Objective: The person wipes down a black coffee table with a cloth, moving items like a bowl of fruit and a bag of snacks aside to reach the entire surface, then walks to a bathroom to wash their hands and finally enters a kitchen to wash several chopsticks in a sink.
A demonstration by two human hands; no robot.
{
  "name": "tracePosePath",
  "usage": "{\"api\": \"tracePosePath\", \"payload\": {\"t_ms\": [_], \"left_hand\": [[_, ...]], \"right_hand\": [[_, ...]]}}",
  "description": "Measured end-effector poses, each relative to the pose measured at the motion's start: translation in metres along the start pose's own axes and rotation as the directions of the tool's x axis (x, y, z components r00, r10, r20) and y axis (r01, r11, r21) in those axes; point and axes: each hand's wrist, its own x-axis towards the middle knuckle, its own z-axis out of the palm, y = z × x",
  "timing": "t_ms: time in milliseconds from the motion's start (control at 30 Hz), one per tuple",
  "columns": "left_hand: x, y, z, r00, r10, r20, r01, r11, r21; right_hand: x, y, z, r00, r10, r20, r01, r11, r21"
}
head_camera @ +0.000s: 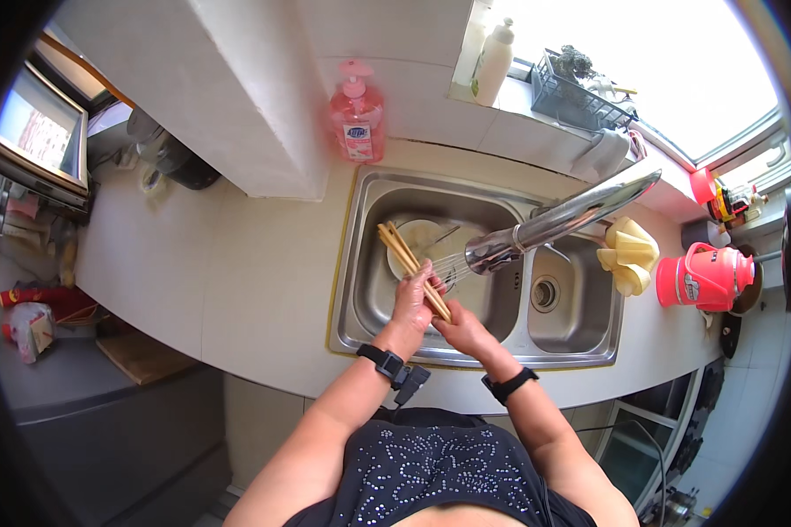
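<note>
Over the large basin of a stainless steel double sink point(430, 358), a bundle of wooden chopsticks point(402, 249) slants up to the left. My left hand point(415, 296) is closed around its middle, and my right hand point(460, 327) grips its lower end. Water streams from the wide chrome faucet point(498, 253) onto the chopsticks and my left hand. Behind the bundle, a pale round dish point(428, 234) lies in the basin with a thin utensil in it. The small basin with its drain strainer point(544, 293) is right of my hands.
A pink soap pump bottle point(358, 125) stands behind the sink's left corner. Yellow rubber gloves or a cloth point(627, 255) and a pink thermos jug point(702, 277) are to the right. A wire basket point(573, 99) and a white pump bottle point(493, 62) sit on the window ledge.
</note>
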Motion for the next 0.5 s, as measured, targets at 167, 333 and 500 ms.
{"api": "tracePosePath", "payload": {"t_ms": [167, 333, 500], "left_hand": [[-0.025, 0.025, 0.005, 0.972, -0.073, 0.224, 0.075, 0.997, -0.003], [-0.024, 0.019, -0.003, 0.96, -0.187, 0.206, 0.167, 0.98, 0.111], [-0.025, 0.023, -0.015, 0.947, -0.274, 0.169, 0.226, 0.939, 0.259]], "right_hand": [[-0.027, -0.002, -0.023, 0.769, 0.075, 0.634, -0.603, 0.414, 0.682], [-0.018, -0.009, 0.0, 0.873, 0.194, 0.447, -0.466, 0.599, 0.651], [-0.013, -0.002, 0.005, 0.807, 0.026, 0.589, -0.566, 0.314, 0.762]]}}
